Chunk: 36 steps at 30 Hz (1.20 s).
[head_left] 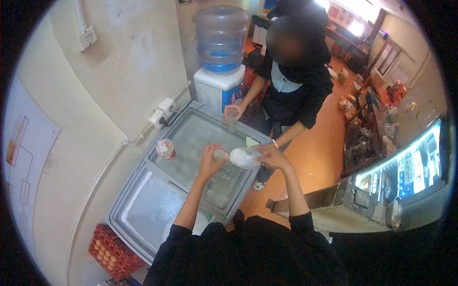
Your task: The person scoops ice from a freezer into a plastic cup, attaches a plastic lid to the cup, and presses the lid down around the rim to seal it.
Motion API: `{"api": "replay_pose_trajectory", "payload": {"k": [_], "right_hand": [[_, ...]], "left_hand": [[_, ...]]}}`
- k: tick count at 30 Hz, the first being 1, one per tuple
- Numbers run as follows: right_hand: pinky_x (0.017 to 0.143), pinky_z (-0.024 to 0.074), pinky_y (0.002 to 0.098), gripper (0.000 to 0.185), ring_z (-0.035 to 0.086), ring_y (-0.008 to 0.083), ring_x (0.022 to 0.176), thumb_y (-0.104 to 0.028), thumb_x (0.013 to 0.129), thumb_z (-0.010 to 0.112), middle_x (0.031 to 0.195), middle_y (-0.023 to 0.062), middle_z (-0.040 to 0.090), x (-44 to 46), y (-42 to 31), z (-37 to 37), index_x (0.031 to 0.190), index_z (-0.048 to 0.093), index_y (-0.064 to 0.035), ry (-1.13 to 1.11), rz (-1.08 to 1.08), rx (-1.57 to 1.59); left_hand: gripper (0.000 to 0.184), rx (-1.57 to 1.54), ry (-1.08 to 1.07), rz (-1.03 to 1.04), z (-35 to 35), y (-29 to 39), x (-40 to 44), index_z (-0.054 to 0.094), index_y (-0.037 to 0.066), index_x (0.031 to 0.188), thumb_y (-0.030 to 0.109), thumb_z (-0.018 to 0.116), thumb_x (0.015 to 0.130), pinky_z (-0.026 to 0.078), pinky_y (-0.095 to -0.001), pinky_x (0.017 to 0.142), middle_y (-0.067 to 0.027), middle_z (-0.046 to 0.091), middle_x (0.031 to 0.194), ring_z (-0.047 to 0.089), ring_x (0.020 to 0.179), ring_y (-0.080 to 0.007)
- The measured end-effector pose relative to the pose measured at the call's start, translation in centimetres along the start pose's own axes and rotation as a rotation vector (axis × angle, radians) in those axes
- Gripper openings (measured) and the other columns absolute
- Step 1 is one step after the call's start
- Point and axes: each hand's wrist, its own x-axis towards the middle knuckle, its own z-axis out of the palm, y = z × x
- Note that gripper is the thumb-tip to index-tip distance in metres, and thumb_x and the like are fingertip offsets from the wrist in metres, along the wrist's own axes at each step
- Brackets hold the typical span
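Over the chest freezer's glass lid (191, 138), my left hand (210, 162) is closed around a small clear cup (220, 155). My right hand (272, 156) grips a clear bottle (244, 158) with whitish contents, tilted sideways. The bottle's narrow end lies close to the cup; whether they touch, I cannot tell. Across the freezer a co-worker holds a tall clear glass (232, 120) upright. The co-worker's other arm, with a white wristband, reaches down behind my right hand, and that hand is mostly hidden. A pale green piece (252, 142) shows beside the bottle.
A round whitish object (165, 148) sits on the lid's left side. Behind the freezer stands a water dispenser (219, 86) with a large bottle (221, 40). A red crate (114, 250) holding eggs is at lower left. To the right is a lit display case (400, 167).
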Motion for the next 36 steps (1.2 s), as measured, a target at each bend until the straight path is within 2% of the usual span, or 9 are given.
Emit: {"api": "replay_pose_trajectory", "payload": {"k": [2,5,7,12,14,22,23,28,36], "right_hand": [[0.064,0.0460,0.0325,0.042,0.061,0.0176,0.077,-0.022,0.078,0.074,0.101,0.0133,0.067,0.2,-0.4,-0.1,0.056,0.047,0.0020,0.022,-0.066,-0.007],[0.059,0.0455,0.0351,0.042,0.059,0.0195,0.063,-0.031,0.077,0.074,0.077,0.0107,0.067,0.8,-0.9,-0.4,0.060,0.051,0.0011,-0.025,0.116,-0.210],[0.046,0.0429,0.0290,0.042,0.054,0.0121,0.048,-0.035,0.078,0.076,0.052,0.0042,0.056,0.7,-0.2,-0.2,0.059,0.059,-0.0024,0.109,-0.089,-0.158],[0.051,0.0448,0.0343,0.044,0.056,0.0181,0.050,-0.040,0.079,0.071,0.055,0.0088,0.059,0.6,1.1,0.5,0.061,0.058,-0.0019,0.173,-0.240,-0.177],[0.049,0.0446,0.0317,0.045,0.056,0.0160,0.048,-0.041,0.080,0.072,0.055,0.0068,0.059,-1.1,-0.5,0.4,0.060,0.058,-0.0025,0.042,0.005,-0.040],[0.044,0.0389,0.0243,0.043,0.052,0.0086,0.046,-0.041,0.082,0.071,0.055,0.0021,0.057,-5.6,-3.2,4.6,0.068,0.063,-0.0011,-0.018,0.051,0.115],[0.039,0.0339,0.0209,0.040,0.047,0.0056,0.043,-0.039,0.083,0.070,0.053,-0.0005,0.053,-6.1,-3.4,5.6,0.072,0.063,-0.0013,-0.033,0.035,0.139],[0.048,0.0429,0.0226,0.042,0.057,0.0096,0.057,-0.041,0.082,0.071,0.065,0.0021,0.059,-7.6,-4.2,10.7,0.082,0.065,0.0009,-0.133,0.032,0.224],[0.047,0.0398,0.0253,0.043,0.051,0.0095,0.051,-0.042,0.086,0.065,0.059,0.0019,0.056,-12.0,-5.9,14.9,0.069,0.060,-0.0025,-0.104,0.085,0.193]], "left_hand": [[0.046,0.043,0.037,0.046,-0.4,0.1,-0.8,0.058,0.008,0.110,0.025,0.078,0.072,0.043,-0.0406,0.092,-0.0130,0.054,0.112,0.053,0.109,-0.0332],[0.038,0.025,0.122,0.000,-1.4,0.3,-2.9,0.059,0.006,0.107,0.021,0.075,0.075,0.041,-0.0410,0.094,-0.0134,0.053,0.115,0.052,0.109,-0.0346],[0.030,0.037,0.212,-0.073,-2.6,0.6,-5.3,0.060,0.005,0.105,0.016,0.070,0.079,0.041,-0.0404,0.092,-0.0150,0.054,0.109,0.053,0.103,-0.0340],[0.020,0.134,0.378,-0.213,-4.4,-0.9,-13.3,0.062,0.004,0.097,0.009,0.066,0.078,0.042,-0.0398,0.084,-0.0152,0.057,0.092,0.054,0.094,-0.0328],[0.015,0.108,0.423,-0.279,-5.9,0.5,-16.4,0.062,0.004,0.092,0.006,0.064,0.077,0.042,-0.0391,0.081,-0.0139,0.057,0.090,0.054,0.091,-0.0317],[0.011,0.229,0.515,-0.535,-9.5,1.5,-28.7,0.060,0.004,0.087,0.001,0.058,0.076,0.042,-0.0386,0.078,-0.0136,0.056,0.088,0.052,0.088,-0.0311],[0.011,0.228,0.510,-0.537,-9.9,1.7,-30.0,0.060,0.004,0.087,0.001,0.058,0.076,0.042,-0.0386,0.078,-0.0136,0.056,0.088,0.052,0.088,-0.0311],[0.012,0.342,0.378,-0.490,-11.5,2.4,-33.6,0.060,0.004,0.086,0.001,0.057,0.074,0.039,-0.0412,0.085,-0.0136,0.053,0.088,0.051,0.092,-0.0322],[0.016,0.386,0.427,-0.494,-13.9,4.2,-37.1,0.061,0.003,0.089,0.000,0.062,0.073,0.042,-0.0390,0.084,-0.0130,0.056,0.089,0.054,0.091,-0.0326]]}}
